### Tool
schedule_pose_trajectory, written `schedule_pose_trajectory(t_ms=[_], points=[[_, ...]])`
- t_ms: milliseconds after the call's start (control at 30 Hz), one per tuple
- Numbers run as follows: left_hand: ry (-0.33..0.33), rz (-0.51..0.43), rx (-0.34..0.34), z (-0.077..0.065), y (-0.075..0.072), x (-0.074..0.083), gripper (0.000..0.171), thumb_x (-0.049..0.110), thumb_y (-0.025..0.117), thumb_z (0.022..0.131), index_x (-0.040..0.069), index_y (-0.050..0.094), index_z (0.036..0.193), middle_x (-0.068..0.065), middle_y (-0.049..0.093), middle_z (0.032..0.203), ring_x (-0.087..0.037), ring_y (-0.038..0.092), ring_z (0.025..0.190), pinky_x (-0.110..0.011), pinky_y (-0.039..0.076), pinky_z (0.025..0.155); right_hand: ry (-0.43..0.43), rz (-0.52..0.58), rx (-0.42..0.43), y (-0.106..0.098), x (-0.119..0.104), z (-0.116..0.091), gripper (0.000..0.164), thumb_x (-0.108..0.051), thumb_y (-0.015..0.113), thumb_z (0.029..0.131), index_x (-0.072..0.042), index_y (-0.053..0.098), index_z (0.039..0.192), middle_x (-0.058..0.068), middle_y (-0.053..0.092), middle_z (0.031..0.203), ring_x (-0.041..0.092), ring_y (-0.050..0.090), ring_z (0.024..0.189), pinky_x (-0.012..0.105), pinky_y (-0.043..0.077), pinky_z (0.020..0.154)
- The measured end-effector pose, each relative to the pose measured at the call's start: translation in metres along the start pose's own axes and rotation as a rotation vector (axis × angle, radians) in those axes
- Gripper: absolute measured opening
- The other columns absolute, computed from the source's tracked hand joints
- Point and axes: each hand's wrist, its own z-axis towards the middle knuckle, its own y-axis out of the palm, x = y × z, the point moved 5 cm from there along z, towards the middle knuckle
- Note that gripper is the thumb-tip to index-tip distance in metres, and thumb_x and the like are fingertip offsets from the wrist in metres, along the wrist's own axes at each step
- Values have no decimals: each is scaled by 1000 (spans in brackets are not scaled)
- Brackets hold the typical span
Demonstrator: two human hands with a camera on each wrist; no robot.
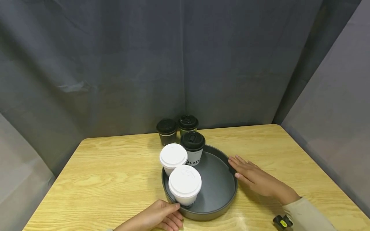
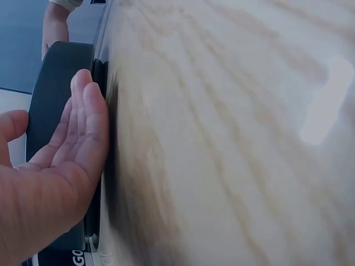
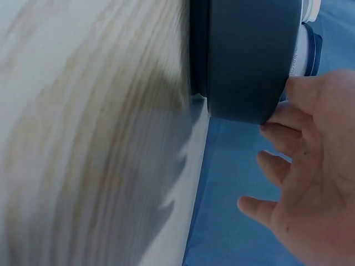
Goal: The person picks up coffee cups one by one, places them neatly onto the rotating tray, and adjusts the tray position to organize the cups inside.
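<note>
A round dark grey tray (image 1: 219,179) with a raised wall lies on the table. Two white-lidded paper cups, a front one (image 1: 185,184) and one behind it (image 1: 173,156), stand along its left side. A white cup with a black lid (image 1: 193,144) and dark lettering stands at its back left. My left hand (image 1: 162,215) holds the near-left wall, thumb over the rim and fingers along the outside (image 2: 83,119). On the right side, my right hand (image 1: 255,176) touches the rim with spread, loosely extended fingers; some fingertips (image 3: 269,160) stand clear of the wall.
Two more black-lidded cups, one dark (image 1: 167,131) and one partly hidden (image 1: 188,123), stand behind the tray near the table's back edge. Grey cloth (image 1: 130,64) hangs behind the wooden table (image 1: 110,173). A small dark device (image 1: 282,222) sits at my right sleeve.
</note>
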Motion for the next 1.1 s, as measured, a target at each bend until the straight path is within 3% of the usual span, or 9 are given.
schedule_pose_trajectory(t_ms=[300,400,467,533,600,767,933,1100], points=[[23,-48,-38,-1,-10,0,50,38,49,99,-9,64,99,-5,69,78,-9,66,66,-21,56,61,23,-48,42,1,-12,-12,50,-30,40,104,-11,33,149,10,29,155,39,21,142,65,21,107],[22,-59,-38,-1,-20,1,50,38,48,99,-9,63,100,-6,69,81,-11,67,69,-23,57,63,12,-99,81,1,-20,-22,49,-29,43,103,-14,35,149,6,31,155,36,24,142,51,15,116],[18,-50,-23,-1,-28,2,50,39,49,99,-9,63,100,-7,70,82,-12,68,71,-24,57,65,-12,-133,112,2,-27,-28,49,-28,45,103,-15,35,149,6,33,154,32,26,142,34,6,120],[21,-18,3,-1,-36,5,51,41,48,99,-8,63,100,-7,70,83,-13,68,72,-25,58,66,-41,-149,136,4,-34,-34,49,-28,46,102,-17,36,149,6,35,153,27,25,143,17,-3,115],[24,26,40,-1,-44,8,53,43,48,99,-8,63,99,-6,69,83,-14,68,72,-25,58,66,-65,-140,136,5,-41,-39,49,-27,47,102,-18,35,149,7,35,153,19,21,145,9,-7,111],[37,111,122,1,-61,16,57,45,45,99,-8,64,96,-6,69,80,-13,68,70,-26,58,65,-133,-123,121,10,-59,-52,50,-24,49,101,-18,35,149,3,34,153,6,11,145,9,-3,111],[35,136,137,0,-65,19,57,45,44,100,-8,64,96,-6,70,80,-13,68,70,-27,58,65,-180,-207,152,10,-69,-56,51,-23,52,100,-16,36,148,1,34,153,16,19,145,13,-1,114],[47,129,136,-4,-61,22,54,40,44,101,-10,64,98,-7,70,81,-12,67,69,-27,58,64,-90,-133,129,7,-61,-52,53,-27,49,101,-19,31,150,3,32,155,17,21,145,9,-1,112]])
